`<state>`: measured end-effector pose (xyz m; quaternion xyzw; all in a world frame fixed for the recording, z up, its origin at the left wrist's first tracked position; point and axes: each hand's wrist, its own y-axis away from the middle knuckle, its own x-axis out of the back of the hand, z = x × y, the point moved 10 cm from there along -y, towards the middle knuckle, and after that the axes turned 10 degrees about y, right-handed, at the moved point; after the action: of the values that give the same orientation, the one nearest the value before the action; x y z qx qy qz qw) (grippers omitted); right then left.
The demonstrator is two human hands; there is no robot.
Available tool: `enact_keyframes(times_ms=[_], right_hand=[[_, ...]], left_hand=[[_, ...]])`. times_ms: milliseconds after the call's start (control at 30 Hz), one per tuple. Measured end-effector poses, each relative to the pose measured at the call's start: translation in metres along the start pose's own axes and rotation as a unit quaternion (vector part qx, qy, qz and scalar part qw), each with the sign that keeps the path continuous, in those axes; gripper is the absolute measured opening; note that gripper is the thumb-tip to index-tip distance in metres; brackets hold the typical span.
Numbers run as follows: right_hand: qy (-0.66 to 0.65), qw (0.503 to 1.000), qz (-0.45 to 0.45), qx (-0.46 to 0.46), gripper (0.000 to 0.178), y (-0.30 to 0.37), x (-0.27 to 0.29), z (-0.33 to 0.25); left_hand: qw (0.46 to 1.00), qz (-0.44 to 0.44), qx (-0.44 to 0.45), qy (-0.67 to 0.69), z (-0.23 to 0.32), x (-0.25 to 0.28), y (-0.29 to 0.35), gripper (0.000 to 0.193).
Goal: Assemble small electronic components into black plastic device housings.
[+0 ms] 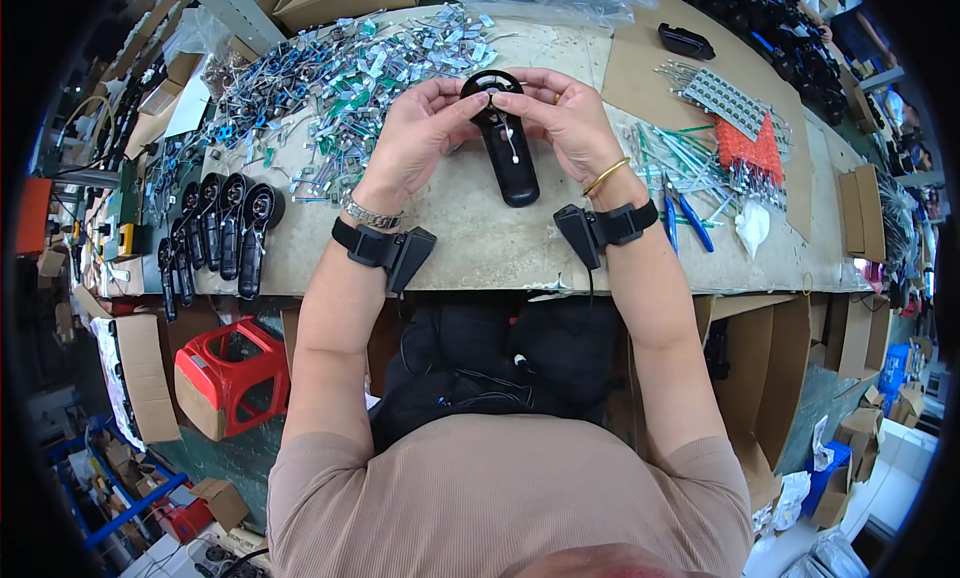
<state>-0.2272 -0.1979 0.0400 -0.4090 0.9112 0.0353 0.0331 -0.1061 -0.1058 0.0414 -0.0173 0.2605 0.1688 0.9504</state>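
Observation:
Between my two hands is a black plastic housing (pixel 516 178), with a round head at the far end and a long handle pointing toward me. A thin white wire with a small white plug lies in its hollow handle. My left hand (pixel 425 128) grips the left side of the round head, thumb on top. On the opposite side my right hand (pixel 560 123) holds the same head, and both thumb tips meet near its centre. Whatever small part may be under the thumbs is hidden.
Several similar black housings (pixel 231 228) lie in a row at the table's left. Behind them spreads a heap of small wired circuit boards (pixel 385 73). To the right are blue-handled pliers (pixel 692 221), white and green wires (pixel 670 163) and red bubble wrap (pixel 750 150). A red stool (pixel 235 368) stands lower left.

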Motion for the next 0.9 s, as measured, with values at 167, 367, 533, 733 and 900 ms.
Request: enact_keyframes(times_ms=[167,367,533,733,900], right_hand=[[-0.013,1.0,0.009,0.005,0.039,0.001,-0.001,-0.001],[-0.013,1.0,0.02,0.007,0.038,0.002,-0.001,-0.004],[-0.043,0.999,-0.014,-0.012,0.036,0.002,-0.004,-0.001],[-0.082,0.996,-0.028,-0.014,0.032,0.003,-0.006,-0.001],[-0.081,0.996,-0.021,-0.017,0.031,0.002,-0.004,0.0]], left_hand=[[1.0,0.007,-0.013,-0.015,0.0,0.002,-0.001,0.029],[1.0,0.007,-0.012,-0.018,0.002,0.001,0.001,0.027],[0.999,0.014,-0.017,-0.038,0.006,0.003,0.001,0.025],[0.999,0.017,-0.03,-0.025,0.011,-0.003,0.004,0.026],[0.999,0.015,-0.026,-0.029,0.011,-0.004,0.004,0.028]])
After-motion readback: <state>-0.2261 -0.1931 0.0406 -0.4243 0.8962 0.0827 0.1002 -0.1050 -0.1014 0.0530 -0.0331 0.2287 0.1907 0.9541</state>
